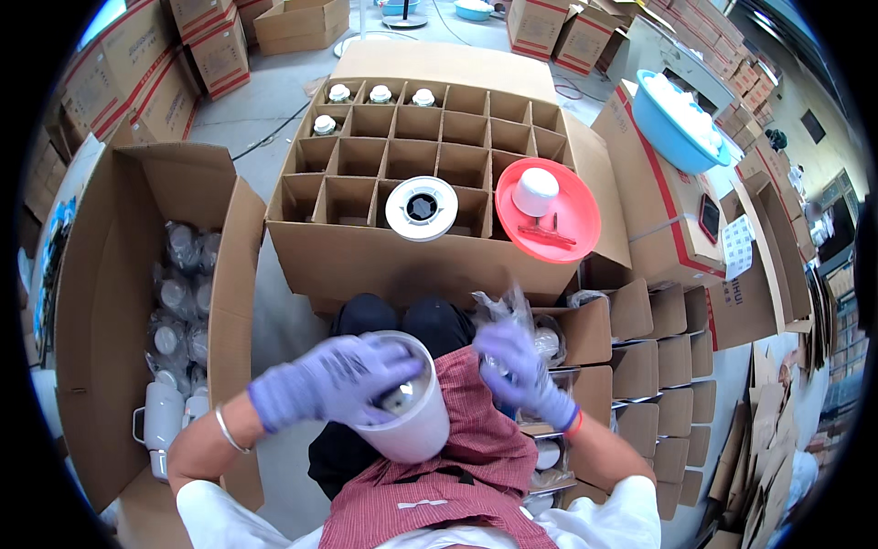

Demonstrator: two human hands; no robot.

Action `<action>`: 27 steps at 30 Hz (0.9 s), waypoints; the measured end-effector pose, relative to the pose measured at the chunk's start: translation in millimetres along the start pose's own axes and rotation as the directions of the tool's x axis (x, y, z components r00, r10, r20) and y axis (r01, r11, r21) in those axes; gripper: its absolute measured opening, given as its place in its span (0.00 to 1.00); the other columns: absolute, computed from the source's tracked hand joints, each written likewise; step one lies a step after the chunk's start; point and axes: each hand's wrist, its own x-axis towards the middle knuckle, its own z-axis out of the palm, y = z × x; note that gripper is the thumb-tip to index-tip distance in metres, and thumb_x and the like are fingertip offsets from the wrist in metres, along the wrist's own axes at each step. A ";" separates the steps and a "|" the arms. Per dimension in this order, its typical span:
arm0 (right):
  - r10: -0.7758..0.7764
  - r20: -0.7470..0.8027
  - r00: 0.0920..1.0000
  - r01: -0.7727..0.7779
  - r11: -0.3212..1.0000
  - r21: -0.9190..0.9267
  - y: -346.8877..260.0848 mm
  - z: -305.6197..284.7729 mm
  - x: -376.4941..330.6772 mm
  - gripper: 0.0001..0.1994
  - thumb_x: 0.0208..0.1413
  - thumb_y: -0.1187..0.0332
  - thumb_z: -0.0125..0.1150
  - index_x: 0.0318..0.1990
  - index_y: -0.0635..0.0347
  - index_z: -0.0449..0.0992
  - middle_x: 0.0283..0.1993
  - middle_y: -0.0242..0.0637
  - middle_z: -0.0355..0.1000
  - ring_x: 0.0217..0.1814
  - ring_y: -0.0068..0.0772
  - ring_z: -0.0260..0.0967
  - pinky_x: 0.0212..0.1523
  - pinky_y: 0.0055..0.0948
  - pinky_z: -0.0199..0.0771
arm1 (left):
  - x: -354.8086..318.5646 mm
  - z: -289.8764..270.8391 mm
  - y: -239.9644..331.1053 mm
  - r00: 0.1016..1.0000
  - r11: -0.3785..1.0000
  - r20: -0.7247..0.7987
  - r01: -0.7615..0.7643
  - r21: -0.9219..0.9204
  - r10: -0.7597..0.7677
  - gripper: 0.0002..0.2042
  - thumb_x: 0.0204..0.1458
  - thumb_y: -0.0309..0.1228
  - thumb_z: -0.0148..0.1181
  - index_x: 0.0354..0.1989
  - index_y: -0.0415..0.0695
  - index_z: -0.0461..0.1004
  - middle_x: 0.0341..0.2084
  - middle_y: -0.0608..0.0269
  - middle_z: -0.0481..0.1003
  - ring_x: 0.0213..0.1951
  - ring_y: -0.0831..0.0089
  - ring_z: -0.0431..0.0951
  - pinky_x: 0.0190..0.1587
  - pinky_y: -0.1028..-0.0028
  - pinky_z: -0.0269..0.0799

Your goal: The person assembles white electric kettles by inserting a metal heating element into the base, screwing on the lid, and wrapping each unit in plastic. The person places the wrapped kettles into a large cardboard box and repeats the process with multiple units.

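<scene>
A white cylindrical tub (413, 437) rests on my lap, its open top facing up. My left hand (334, 382), in a purple knit glove, reaches over the rim with its fingers curled inside. Between them shows a small pale, shiny thing (400, 399), too blurred to name. My right hand (523, 371), gloved alike, is closed near the tub's right side, beside clear plastic wrapping (508, 309). What sits under its fingers is blurred and partly covered. Ahead stands a divided carton (402, 261); capped clear bottles (339, 94) fill several of its far-left cells.
On the divided carton lie a white round ring-shaped part (422, 229) and a red plate (576, 215) bearing a white cup (536, 191) and a red tool (547, 236). An open carton (240, 302) of wrapped goods stands left. Cardboard dividers (672, 412) and a blue basin (654, 128) are right.
</scene>
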 end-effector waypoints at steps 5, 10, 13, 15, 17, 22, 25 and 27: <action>-0.159 -0.026 0.987 0.140 0.927 -0.348 68.0 19.1 116.5 0.20 0.50 0.65 0.66 0.51 0.58 0.73 0.55 0.45 0.69 0.59 0.50 0.65 0.65 0.50 0.61 | 15.9 57.3 12.3 0.772 0.917 0.512 0.391 0.086 -0.377 0.27 0.54 0.53 0.55 0.49 0.40 0.75 0.38 0.51 0.78 0.35 0.54 0.82 0.38 0.58 0.78; -0.067 0.240 0.968 0.228 0.625 -0.746 128.3 63.6 173.2 0.29 0.48 0.58 0.67 0.59 0.51 0.70 0.60 0.43 0.66 0.66 0.49 0.60 0.69 0.58 0.52 | 37.1 46.6 9.3 0.657 0.857 0.610 0.510 0.073 -0.443 0.33 0.56 0.61 0.49 0.48 0.39 0.78 0.40 0.50 0.80 0.42 0.57 0.82 0.43 0.60 0.78; -0.140 -0.003 0.990 0.107 0.772 -0.626 156.4 68.8 177.3 0.25 0.51 0.66 0.64 0.59 0.56 0.70 0.53 0.44 0.72 0.57 0.45 0.70 0.61 0.44 0.67 | 20.0 60.1 4.0 0.832 0.905 0.391 0.426 0.003 -0.394 0.30 0.58 0.57 0.50 0.49 0.39 0.77 0.38 0.50 0.80 0.41 0.56 0.82 0.44 0.63 0.77; -0.015 -0.325 0.946 -0.068 0.968 -0.242 109.4 54.6 180.8 0.23 0.56 0.71 0.61 0.59 0.64 0.68 0.50 0.51 0.73 0.47 0.48 0.75 0.50 0.34 0.75 | -0.8 57.2 0.2 0.840 0.778 0.061 0.525 -0.346 -0.539 0.30 0.59 0.56 0.50 0.52 0.39 0.75 0.42 0.51 0.78 0.45 0.60 0.81 0.46 0.65 0.77; 0.279 -0.368 0.887 -0.144 0.925 0.352 83.0 41.6 174.4 0.24 0.62 0.74 0.56 0.65 0.65 0.64 0.52 0.40 0.74 0.50 0.30 0.72 0.52 0.31 0.73 | -6.4 62.0 -8.6 0.677 0.675 -0.278 0.434 -0.596 -0.681 0.32 0.61 0.56 0.48 0.60 0.40 0.68 0.48 0.53 0.75 0.51 0.64 0.78 0.50 0.66 0.75; 0.255 -0.153 0.955 -0.187 0.915 0.359 -0.1 25.8 143.5 0.25 0.63 0.76 0.52 0.69 0.65 0.60 0.65 0.44 0.66 0.65 0.36 0.65 0.66 0.28 0.62 | 19.4 26.0 -23.4 0.719 -0.112 -0.286 -0.451 -0.886 -0.633 0.34 0.65 0.56 0.43 0.74 0.49 0.50 0.67 0.60 0.60 0.65 0.64 0.67 0.63 0.58 0.69; -0.359 -0.221 0.907 0.257 0.886 -0.386 -7.6 13.7 146.6 0.26 0.55 0.71 0.64 0.62 0.40 0.71 0.62 0.40 0.64 0.65 0.46 0.64 0.66 0.39 0.66 | 18.6 37.7 -38.0 0.769 -0.250 -0.222 -0.444 -0.860 -0.600 0.31 0.66 0.54 0.42 0.72 0.50 0.54 0.66 0.58 0.63 0.64 0.64 0.68 0.63 0.58 0.69; -0.554 0.040 0.831 0.462 0.648 -0.605 -17.8 9.8 143.9 0.26 0.46 0.67 0.68 0.54 0.24 0.76 0.62 0.35 0.63 0.66 0.44 0.62 0.65 0.47 0.69 | 16.3 48.2 -36.7 0.771 -0.355 -0.170 -0.462 -0.813 -0.613 0.31 0.66 0.54 0.43 0.71 0.49 0.57 0.63 0.57 0.67 0.63 0.65 0.70 0.65 0.59 0.68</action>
